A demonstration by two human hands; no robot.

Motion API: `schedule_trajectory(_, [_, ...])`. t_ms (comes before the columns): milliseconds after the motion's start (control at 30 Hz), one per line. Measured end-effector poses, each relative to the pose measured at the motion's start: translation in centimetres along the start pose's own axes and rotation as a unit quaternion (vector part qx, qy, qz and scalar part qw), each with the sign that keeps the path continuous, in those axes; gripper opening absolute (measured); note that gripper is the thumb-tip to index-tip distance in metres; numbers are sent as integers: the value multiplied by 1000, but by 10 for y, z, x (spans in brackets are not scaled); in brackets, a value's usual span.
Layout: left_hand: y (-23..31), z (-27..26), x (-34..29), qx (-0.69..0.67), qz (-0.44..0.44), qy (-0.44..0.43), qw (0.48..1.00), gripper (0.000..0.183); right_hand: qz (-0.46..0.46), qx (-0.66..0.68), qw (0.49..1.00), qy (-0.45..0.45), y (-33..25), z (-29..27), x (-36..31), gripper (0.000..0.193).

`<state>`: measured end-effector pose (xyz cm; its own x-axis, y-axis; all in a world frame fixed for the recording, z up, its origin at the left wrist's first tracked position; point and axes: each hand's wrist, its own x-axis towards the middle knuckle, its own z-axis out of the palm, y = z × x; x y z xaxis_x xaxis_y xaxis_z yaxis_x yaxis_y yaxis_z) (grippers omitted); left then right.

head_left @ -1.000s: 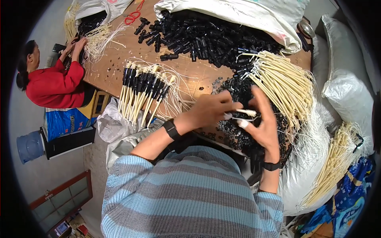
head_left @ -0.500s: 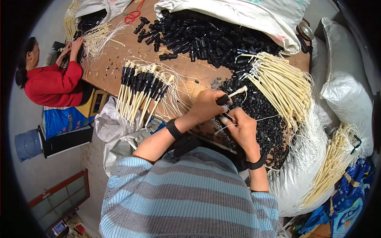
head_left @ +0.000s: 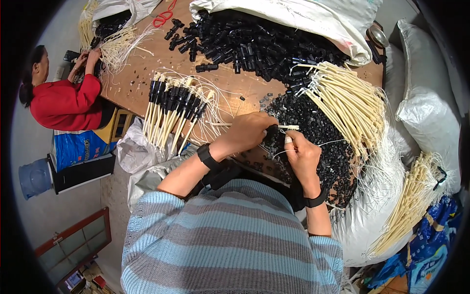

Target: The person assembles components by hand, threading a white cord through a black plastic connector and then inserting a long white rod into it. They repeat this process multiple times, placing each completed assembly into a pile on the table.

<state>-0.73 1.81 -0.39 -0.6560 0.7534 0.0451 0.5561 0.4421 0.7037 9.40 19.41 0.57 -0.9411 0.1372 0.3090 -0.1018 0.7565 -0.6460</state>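
Note:
My left hand (head_left: pixel 246 131) is closed round a cream tube, whose pale end (head_left: pixel 293 127) sticks out to the right over the small black parts. Any black sleeve on that tube is mostly hidden by my fingers. Just below the pale end, my right hand (head_left: pixel 304 157) is closed, thumb and fingers pinched on a thin white string (head_left: pixel 327 144) that trails to both sides. A white wrapping covers part of my right thumb. Left of my hands lies a row of cream tubes with black connectors (head_left: pixel 169 100) on them, their strings spreading right.
Loose small black parts (head_left: pixel 333 166) are heaped beside my right hand. A bundle of cream tubes (head_left: pixel 350 105) lies across that heap. Larger black connectors (head_left: pixel 259 46) spill from a white sack (head_left: pixel 293 17) at the back. Red scissors (head_left: pixel 163 18) lie far left, near a co-worker in red (head_left: pixel 66 105).
The black connector seen in my left hand is now mostly hidden. The tube has swung to lie nearly level, and my right hand has moved up and right beside its end.

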Motion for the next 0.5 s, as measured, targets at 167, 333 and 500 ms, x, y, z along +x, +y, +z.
schedule_trajectory(167, [13, 1, 2, -8, -9, -30, 999, 38, -26, 40, 999, 12, 6, 8, -3, 11])
schedule_trajectory(333, [12, 3, 4, -23, 18, -27, 999, 38, 10, 62, 997, -43, 2, 3, -4, 13])
schedule_trajectory(500, [15, 6, 5, -96, -26, -67, 993, 27, -18, 41, 994, -98, -1, 1, -6, 13])
